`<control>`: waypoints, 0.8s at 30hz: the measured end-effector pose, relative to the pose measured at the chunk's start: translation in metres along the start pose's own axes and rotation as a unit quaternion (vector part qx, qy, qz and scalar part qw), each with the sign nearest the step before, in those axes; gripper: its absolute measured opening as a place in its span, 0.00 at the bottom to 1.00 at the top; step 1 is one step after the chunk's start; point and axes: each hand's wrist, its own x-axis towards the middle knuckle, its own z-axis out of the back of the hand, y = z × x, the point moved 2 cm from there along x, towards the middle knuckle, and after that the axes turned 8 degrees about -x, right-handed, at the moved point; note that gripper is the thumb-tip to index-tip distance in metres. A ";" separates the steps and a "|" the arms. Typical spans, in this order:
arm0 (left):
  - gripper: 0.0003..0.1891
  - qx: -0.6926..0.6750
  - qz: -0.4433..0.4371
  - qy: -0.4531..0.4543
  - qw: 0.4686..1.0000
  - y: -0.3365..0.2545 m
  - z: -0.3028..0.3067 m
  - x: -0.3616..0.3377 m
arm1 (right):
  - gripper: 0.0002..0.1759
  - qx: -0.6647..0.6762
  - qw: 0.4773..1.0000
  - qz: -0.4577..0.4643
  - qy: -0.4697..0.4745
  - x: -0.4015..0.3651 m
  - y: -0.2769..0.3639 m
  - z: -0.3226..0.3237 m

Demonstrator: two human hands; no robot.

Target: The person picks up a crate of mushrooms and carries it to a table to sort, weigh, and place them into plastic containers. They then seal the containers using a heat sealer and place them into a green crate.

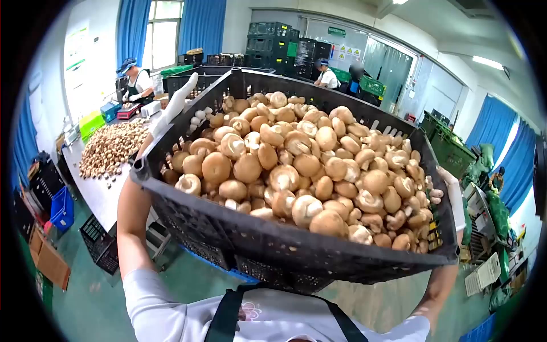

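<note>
A large black crate (285, 242) full of brown mushrooms (296, 165) is held up in front of my chest, tilted a little. My left hand (174, 105), in a white glove, grips the crate's left side; some of its fingers show through the openings and its thumb lies along the rim. On the right side my right hand (447, 182), also gloved in white, holds the crate, with fingertips visible inside the wall beside the mushrooms.
At left a white table (99, 196) bears a mushroom heap (114, 145), with a person (137, 85) working behind it. Two more people stand at the back near stacked crates (268, 45). A blue basket (61, 209) and black crate (99, 245) sit low left; green crates (447, 139) stand right.
</note>
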 end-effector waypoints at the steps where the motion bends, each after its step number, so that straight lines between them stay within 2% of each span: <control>1: 0.39 -0.008 0.025 0.003 1.000 0.000 -0.001 0.023 | 0.11 0.012 1.000 -0.007 0.014 0.018 -0.002 -0.007; 2: 0.37 -0.023 0.013 0.036 0.999 0.003 -0.006 0.046 | 0.11 0.035 0.999 -0.007 0.013 0.038 -0.005 -0.011; 3: 0.35 0.008 0.048 0.041 0.998 0.007 0.007 0.084 | 0.11 0.078 0.996 -0.033 0.042 0.052 -0.002 -0.022; 5: 0.32 0.025 0.020 0.032 0.999 0.020 0.002 0.131 | 0.11 0.044 0.997 -0.064 0.016 0.083 -0.004 -0.019; 6: 0.31 -0.014 0.033 0.074 0.997 0.028 0.005 0.164 | 0.12 0.058 0.997 -0.055 0.014 0.110 -0.015 -0.004; 7: 0.28 -0.030 0.100 0.104 0.989 0.025 0.001 0.160 | 0.13 0.033 0.990 -0.094 -0.104 0.109 -0.012 -0.008; 9: 0.28 -0.027 0.100 0.106 0.989 0.027 0.003 0.165 | 0.14 0.078 0.990 -0.118 -0.011 0.088 -0.007 -0.032; 10: 0.27 -0.020 0.093 0.104 0.990 0.028 0.006 0.166 | 0.15 0.095 0.985 -0.130 -0.064 0.082 -0.004 -0.042; 11: 0.27 -0.016 0.088 0.102 0.991 0.030 0.011 0.165 | 0.15 0.021 0.992 -0.121 -0.010 0.083 0.000 -0.040; 13: 0.26 -0.003 0.076 0.096 0.992 0.035 0.024 0.159 | 0.16 -0.044 0.989 -0.117 -0.084 0.088 -0.002 -0.015; 15: 0.26 0.002 0.049 0.085 0.995 0.042 0.041 0.149 | 0.16 -0.049 0.986 -0.102 -0.120 0.085 -0.010 -0.002; 17: 0.25 0.015 -0.007 0.076 0.997 0.050 0.055 0.140 | 0.15 -0.052 0.982 -0.084 -0.161 0.080 -0.015 0.017; 20: 0.24 0.089 -0.137 0.058 0.985 0.047 0.069 0.136 | 0.15 -0.062 0.971 -0.049 -0.225 0.067 -0.016 0.043; 24: 0.23 0.185 -0.321 0.022 0.929 0.041 0.073 0.138 | 0.14 -0.129 0.943 -0.003 -0.307 0.030 -0.024 0.076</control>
